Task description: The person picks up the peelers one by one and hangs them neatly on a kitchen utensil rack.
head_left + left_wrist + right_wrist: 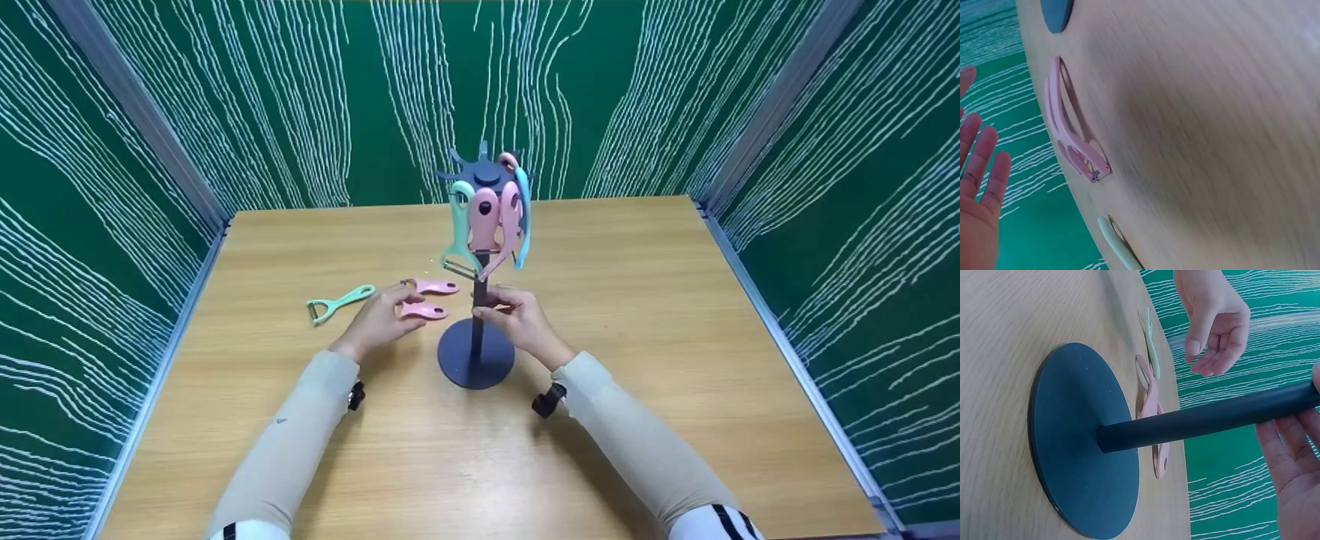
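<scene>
- Our right hand point(517, 322) grips the stand point(478, 341) by its pole.
- Our left hand point(381, 321), fingers loose and empty, hovers by two pink peelers point(427, 311) on the table point(637, 300).
- More peelers point(484, 225) hang up top.

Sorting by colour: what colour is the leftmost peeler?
Leftmost peeler: mint green, clearest in the head view.

Wooden table point(637, 285), white-streaked green walls point(600, 67)
</scene>
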### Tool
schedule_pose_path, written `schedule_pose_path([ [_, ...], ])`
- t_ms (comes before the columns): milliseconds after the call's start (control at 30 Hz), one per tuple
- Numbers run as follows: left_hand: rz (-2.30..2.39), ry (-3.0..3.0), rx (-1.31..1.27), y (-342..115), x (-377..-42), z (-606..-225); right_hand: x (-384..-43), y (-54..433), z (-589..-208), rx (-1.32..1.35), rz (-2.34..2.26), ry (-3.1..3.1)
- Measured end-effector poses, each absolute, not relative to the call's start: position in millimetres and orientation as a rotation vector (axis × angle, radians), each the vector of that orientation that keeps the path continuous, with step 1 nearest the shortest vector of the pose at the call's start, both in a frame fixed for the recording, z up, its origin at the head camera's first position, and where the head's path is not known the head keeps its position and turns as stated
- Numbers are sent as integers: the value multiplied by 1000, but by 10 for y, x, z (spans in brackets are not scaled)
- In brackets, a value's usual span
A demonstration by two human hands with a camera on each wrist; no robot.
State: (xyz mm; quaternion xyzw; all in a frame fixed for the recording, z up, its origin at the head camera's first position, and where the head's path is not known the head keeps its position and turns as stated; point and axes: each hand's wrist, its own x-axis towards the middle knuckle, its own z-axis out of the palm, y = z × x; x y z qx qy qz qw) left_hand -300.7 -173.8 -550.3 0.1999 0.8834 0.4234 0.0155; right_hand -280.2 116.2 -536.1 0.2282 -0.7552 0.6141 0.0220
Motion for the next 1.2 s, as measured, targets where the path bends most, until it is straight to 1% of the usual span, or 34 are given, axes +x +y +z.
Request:
schedule_pose_path([
  [233,1223,2748,519,-1724,-3081,-5483,-2803,1158,-5371,707,1911,-2347],
  [633,1114,2780,528,-1670,-3204,-5507,-2781,1170,-5348,670,1923,-2363],
  [1067,961,2839,588,-1669,-3348,-5676,-2793,1169,-5357,708,1893,-2363],
  [1200,852,2884,591,-1687,-3392,-5715,-2795,1175,-5350,714,1885,-2376],
])
